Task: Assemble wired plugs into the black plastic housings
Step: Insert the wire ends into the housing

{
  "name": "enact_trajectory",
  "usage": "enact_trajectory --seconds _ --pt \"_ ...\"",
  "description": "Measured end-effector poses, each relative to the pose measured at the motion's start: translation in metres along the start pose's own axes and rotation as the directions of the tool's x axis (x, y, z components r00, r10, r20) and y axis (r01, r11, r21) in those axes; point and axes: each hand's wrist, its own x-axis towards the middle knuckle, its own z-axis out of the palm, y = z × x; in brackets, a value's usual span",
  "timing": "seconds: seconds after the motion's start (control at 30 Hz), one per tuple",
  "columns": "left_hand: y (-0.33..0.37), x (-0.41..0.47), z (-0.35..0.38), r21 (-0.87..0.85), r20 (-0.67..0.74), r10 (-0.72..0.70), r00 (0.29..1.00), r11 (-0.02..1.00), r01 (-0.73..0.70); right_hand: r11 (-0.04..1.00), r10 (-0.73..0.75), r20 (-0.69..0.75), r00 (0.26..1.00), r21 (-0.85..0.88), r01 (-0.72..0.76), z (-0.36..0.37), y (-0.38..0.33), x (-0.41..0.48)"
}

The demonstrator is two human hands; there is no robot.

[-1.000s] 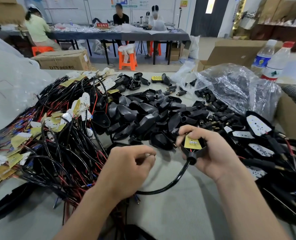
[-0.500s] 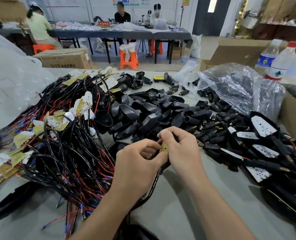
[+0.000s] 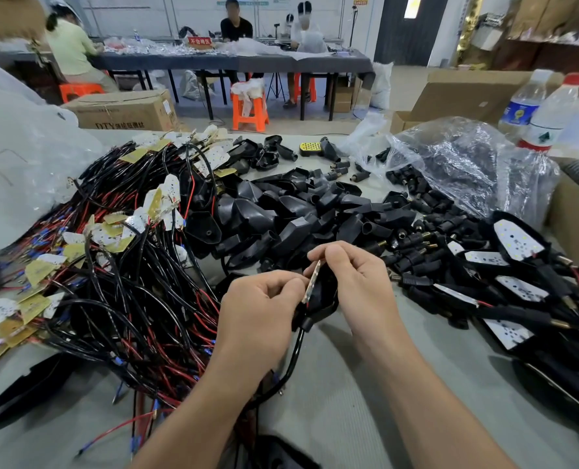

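One head-worn wide-angle view looks forward and down, close over the counter (image 3: pixel 332 401); its edges bend, so the far room (image 3: pixel 399 93) reads only roughly.

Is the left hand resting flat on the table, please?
No, the left hand is off the table, its curled fingers pinching the board beside the right hand, which holds the housing.

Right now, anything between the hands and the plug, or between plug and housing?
Nothing visible. The left hand pinches the plug and the right hand grips the housing. The plug sits edge-on at the housing's mouth, with nothing between them. How far it is seated is hidden.
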Motion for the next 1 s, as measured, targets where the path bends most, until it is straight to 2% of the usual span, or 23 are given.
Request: enact_trajectory --seconds 0.1,0.2,0.3,0.37,0.43,0.5,0.57,0.6,0.67,0.73,0.8,0.87,1.0 --pt "0.001 0.004 -0.003 -0.163 0.086 -0.078 0.993 0.982 0.091 0.997 0.018 0.008 1.0 0.069 -0.019 0.0 0.0 0.001" --pt "-0.002 0.005 -0.003 -0.241 0.182 -0.073 0.981 0.963 0.117 0.999 -0.025 0.01 1.0 -0.029 0.026 -0.001 0.002 0.001" --pt "-0.003 0.001 -0.001 -0.249 0.186 -0.027 0.982 0.966 0.074 0.996 -0.033 0.001 0.999 -0.084 0.033 -0.003 0.005 0.0" --pt "-0.003 -0.003 -0.001 -0.136 0.139 0.06 0.988 0.99 -0.041 0.993 -0.038 -0.017 0.999 -0.116 0.035 -0.002 0.007 -0.001" --pt "-0.003 -0.007 -0.001 0.091 0.052 0.173 0.983 0.98 -0.177 0.988 -0.042 -0.035 0.999 -0.149 0.036 -0.001 0.007 -0.001" --pt "-0.002 -0.011 0.0 0.362 -0.099 0.323 0.941 0.893 -0.268 0.989 -0.022 -0.05 0.999 -0.149 0.014 0.0 0.007 0.0" --pt "0.003 -0.016 0.002 0.467 -0.231 0.426 0.875 0.837 -0.285 0.99 0.029 -0.053 0.998 -0.139 -0.036 0.001 0.007 0.0" --pt "0.004 -0.016 0.002 0.429 -0.271 0.431 0.861 0.855 -0.293 0.989 0.069 -0.045 0.997 -0.127 -0.074 0.001 0.008 -0.001" --pt "0.005 -0.015 0.0 0.248 -0.266 0.319 0.91 0.935 -0.255 0.984 0.154 -0.016 0.988 -0.084 -0.155 0.003 0.009 -0.003" --pt "0.001 -0.009 0.0 0.031 -0.133 0.134 0.982 0.991 -0.131 0.98 0.199 0.002 0.98 -0.007 -0.199 0.004 0.01 -0.004" --pt "-0.004 -0.002 0.001 -0.106 -0.031 -0.005 1.0 0.994 0.001 0.974 0.208 0.022 0.978 0.085 -0.209 0.004 0.009 -0.003" --pt "-0.005 0.001 0.001 -0.147 -0.041 -0.019 0.999 0.989 0.013 0.957 0.21 0.08 0.974 0.185 -0.221 0.004 0.006 -0.003" --pt "-0.009 0.003 -0.002 -0.063 -0.094 0.066 0.993 0.995 -0.072 0.898 0.194 0.217 0.957 0.353 -0.262 0.001 -0.001 -0.005"
